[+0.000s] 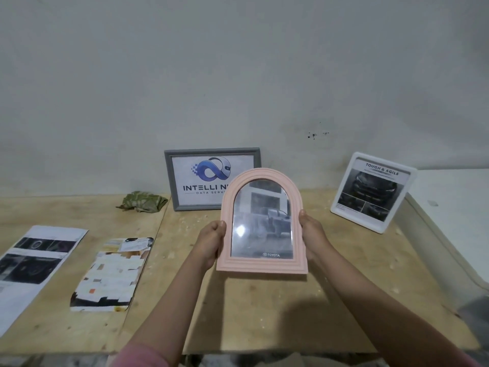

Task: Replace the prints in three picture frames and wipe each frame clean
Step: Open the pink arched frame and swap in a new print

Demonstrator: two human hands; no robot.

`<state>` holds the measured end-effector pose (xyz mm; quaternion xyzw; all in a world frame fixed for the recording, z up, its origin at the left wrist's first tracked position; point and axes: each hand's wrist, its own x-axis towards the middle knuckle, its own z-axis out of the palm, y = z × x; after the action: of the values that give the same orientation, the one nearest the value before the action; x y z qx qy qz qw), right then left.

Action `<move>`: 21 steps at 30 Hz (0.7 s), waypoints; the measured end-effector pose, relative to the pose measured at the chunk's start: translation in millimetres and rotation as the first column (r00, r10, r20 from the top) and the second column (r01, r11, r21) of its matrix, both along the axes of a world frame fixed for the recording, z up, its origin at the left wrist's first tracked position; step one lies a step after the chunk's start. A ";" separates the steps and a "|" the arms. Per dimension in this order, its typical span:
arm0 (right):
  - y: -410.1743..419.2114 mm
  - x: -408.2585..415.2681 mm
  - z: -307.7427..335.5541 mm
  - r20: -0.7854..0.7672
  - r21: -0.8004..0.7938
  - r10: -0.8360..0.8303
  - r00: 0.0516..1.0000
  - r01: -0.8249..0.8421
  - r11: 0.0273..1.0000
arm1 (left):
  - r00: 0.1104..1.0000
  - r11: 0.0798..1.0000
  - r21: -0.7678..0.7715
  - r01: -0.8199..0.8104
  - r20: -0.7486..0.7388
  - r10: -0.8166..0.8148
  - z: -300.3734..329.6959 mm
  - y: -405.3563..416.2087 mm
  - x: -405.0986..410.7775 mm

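Head view. An arched pink frame (pixel 262 223) is held upright and clear of the bench (pixel 264 313), face toward the camera, between the left hand (pixel 211 241) and the right hand (pixel 312 231). Each grip is clamped on one vertical side rail at about mid-height: the left fingers (pixel 218 226) curl onto the front of the moulding, and the right thumb lies on the front edge while the remaining fingers are hidden behind the frame. The glazing reflects light and carries a print marked TOYOTA.

Handling, as judged from this view: the frame appears light and rigid, probably moulded, with ribbed rails that give the fingers purchase. The clear pane is smooth, easily smeared and likely the fragile part, so hold is best taken on the rails or the flat base, never on the pane. The arched top offers a poorer grip than the straight sides.

Behind it, a grey frame (pixel 212 178) with a logo print leans against the wall, partly covered by the pink frame. A white frame (pixel 373 192) stands well to the right. A green cloth (pixel 144 202) lies crumpled at the rear left, and two loose prints, one dark (pixel 34 263) and one pale (pixel 113 274), lie flat on the left.
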<state>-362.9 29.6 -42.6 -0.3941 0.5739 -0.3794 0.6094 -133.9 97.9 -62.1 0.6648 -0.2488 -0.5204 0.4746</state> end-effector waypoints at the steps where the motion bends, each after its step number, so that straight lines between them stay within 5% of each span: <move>1: -2.2 -0.8 -2.3 0.019 0.023 0.015 1.000 -0.016 1.000 | 1.000 1.000 0.001 -0.022 -0.004 0.022 -8.6 -1.1 1.1; 4: -6.0 -2.5 -3.7 0.037 0.047 0.078 0.996 -0.080 0.996 | 0.994 0.994 -0.011 -0.107 -0.032 0.107 -10.1 2.3 -7.6; 8: -2.7 0.7 -10.5 -0.252 -0.007 0.118 0.960 -0.124 0.992 | 0.977 0.977 -0.034 -0.210 -0.035 0.209 7.5 8.6 -26.4; 12: -2.3 0.1 -19.6 -0.350 -0.008 0.073 0.934 -0.081 0.997 | 0.981 0.981 0.009 -0.196 0.008 0.196 10.4 10.6 -35.8; 15: -4.2 1.1 -24.9 -0.368 0.022 0.083 0.926 -0.081 0.997 | 0.971 0.974 0.101 -0.205 0.145 0.190 18.0 16.5 -45.3; 21: -4.7 25.2 -30.0 -0.407 0.040 0.222 0.886 -0.225 0.973 | 0.870 0.923 -0.002 -0.385 0.334 0.364 14.7 40.2 -41.9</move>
<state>-337.7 24.9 -72.6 -0.5306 0.6377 -0.2183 0.5139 -175.8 138.1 -47.4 0.7923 -0.1739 -0.3085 0.4968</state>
